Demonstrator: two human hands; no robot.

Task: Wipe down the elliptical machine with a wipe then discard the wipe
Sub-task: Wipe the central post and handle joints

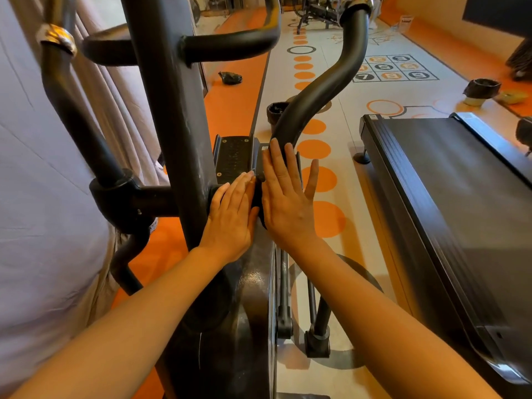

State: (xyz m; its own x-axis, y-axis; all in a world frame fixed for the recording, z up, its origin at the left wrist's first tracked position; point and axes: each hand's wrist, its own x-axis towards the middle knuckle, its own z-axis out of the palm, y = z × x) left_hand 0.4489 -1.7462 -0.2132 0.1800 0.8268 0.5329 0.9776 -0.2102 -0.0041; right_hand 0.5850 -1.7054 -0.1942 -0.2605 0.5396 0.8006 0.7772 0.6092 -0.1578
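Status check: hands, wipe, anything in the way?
Left hand and right hand flat on the elliptical, fingers straight. No wipe visible. Nothing blocking; bin on floor beyond.

grey floor (345, 90) with orange dots, under elliptical machine (172, 116), treadmill (449, 180), two black-lined bins (481, 92), black bag (230, 78)

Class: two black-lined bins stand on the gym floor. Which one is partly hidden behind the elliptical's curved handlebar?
The nearer bin, beside the orange dots; the curved handlebar crosses it. The far-right bin stands fully visible.

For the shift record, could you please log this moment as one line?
left hand: flat on elliptical | right hand: flat on elliptical | wipe: not visible | bin: behind
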